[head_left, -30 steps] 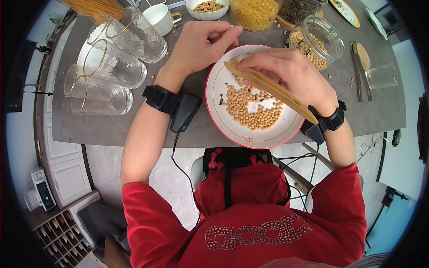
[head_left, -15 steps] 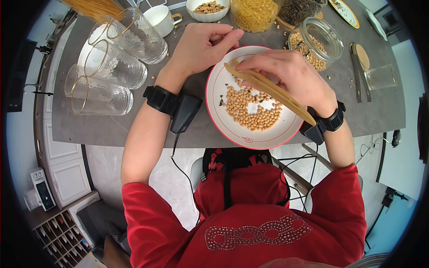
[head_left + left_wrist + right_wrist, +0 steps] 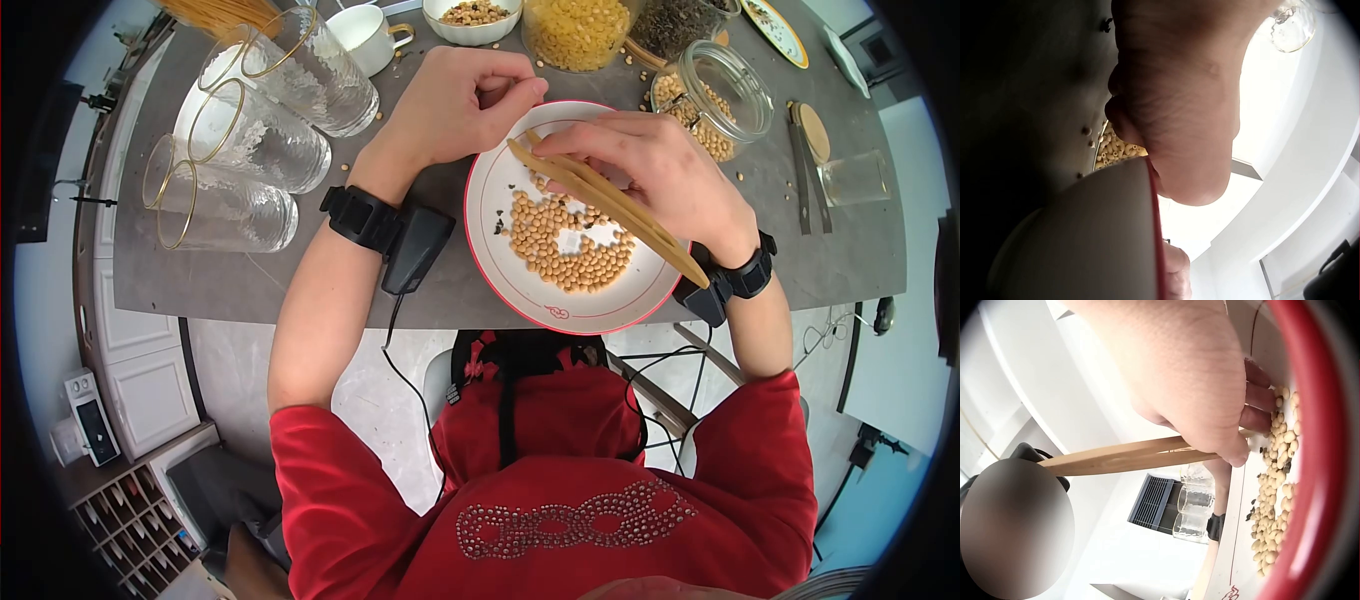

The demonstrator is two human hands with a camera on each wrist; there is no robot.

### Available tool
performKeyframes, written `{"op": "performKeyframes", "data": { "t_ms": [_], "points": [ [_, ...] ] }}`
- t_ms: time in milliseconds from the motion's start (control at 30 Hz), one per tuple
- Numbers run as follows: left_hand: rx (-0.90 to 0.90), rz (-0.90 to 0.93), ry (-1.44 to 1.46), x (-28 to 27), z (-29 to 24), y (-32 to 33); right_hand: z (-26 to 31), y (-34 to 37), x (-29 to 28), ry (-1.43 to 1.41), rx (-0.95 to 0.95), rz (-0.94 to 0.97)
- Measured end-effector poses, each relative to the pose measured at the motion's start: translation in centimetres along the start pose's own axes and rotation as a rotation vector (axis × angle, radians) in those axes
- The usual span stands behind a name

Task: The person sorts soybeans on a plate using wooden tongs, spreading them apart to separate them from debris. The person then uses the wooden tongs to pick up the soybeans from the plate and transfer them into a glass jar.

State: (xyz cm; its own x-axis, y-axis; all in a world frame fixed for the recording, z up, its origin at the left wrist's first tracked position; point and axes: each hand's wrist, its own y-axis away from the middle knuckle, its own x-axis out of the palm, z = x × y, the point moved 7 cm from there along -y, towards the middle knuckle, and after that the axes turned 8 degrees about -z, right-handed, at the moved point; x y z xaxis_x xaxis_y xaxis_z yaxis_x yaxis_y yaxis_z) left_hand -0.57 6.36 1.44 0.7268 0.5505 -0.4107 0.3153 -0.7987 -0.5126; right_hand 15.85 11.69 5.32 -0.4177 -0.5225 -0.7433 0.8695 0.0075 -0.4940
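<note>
A white plate with a red rim (image 3: pixel 500 283) holds many soybeans (image 3: pixel 570 262) and a few dark flakes (image 3: pixel 499 226). Above its right side, the right hand (image 3: pixel 660 170) grips wooden tongs (image 3: pixel 610 203) that slant across the plate; in the right wrist view its fingertips reach down among the soybeans (image 3: pixel 1269 512). The left hand (image 3: pixel 462 105), fingers curled with the thumb laid along them, rests by the plate's upper left rim. In the left wrist view that hand (image 3: pixel 1179 106) is beside the rim, and nothing shows in it.
Several gold-rimmed glasses (image 3: pixel 262 135) lie on the left, near a white cup (image 3: pixel 362 40). Behind the plate are a white bowl (image 3: pixel 472 30), a pasta jar (image 3: pixel 578 30) and a tilted soybean jar (image 3: pixel 722 95). Dark tongs (image 3: pixel 812 180) and a small glass (image 3: pixel 856 178) are at the right.
The head view has shifted slightly. Both hands keep nearly the same poses, the right hand with the wooden tongs over the plate.
</note>
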Motion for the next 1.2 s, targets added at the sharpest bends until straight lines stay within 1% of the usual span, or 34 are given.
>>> {"op": "performKeyframes", "data": {
  "t_ms": [67,367,600,667,800,967,1133,1200],
  "points": [
    [-0.028,0.106,-0.058,0.3,-0.1,0.2,0.0,0.0,0.1,0.004,-0.007,-0.001],
    [-0.062,0.112,-0.162,0.5,-0.2,0.0,0.2,-0.1,0.1,-0.013,0.035,0.014],
    [-0.059,0.143,-0.167,0.7,-0.4,0.0,0.1,-0.1,0.1,-0.009,0.049,0.017],
    [-0.058,0.153,-0.124,0.8,-0.4,0.0,0.1,-0.1,0.2,-0.016,0.056,0.023],
    [-0.045,0.142,-0.116,0.8,-0.6,0.1,0.1,-0.1,0.2,-0.011,0.062,0.027],
    [-0.072,0.201,-0.132,1.0,-0.5,0.0,0.0,-0.2,0.3,-0.015,0.061,0.027],
    [-0.089,0.218,-0.145,1.2,-0.5,0.0,0.0,-0.2,0.4,-0.032,0.113,0.048],
    [-0.100,0.222,-0.146,1.3,-0.3,0.1,0.0,-0.3,0.4,-0.029,0.099,0.039]
  ]
}}
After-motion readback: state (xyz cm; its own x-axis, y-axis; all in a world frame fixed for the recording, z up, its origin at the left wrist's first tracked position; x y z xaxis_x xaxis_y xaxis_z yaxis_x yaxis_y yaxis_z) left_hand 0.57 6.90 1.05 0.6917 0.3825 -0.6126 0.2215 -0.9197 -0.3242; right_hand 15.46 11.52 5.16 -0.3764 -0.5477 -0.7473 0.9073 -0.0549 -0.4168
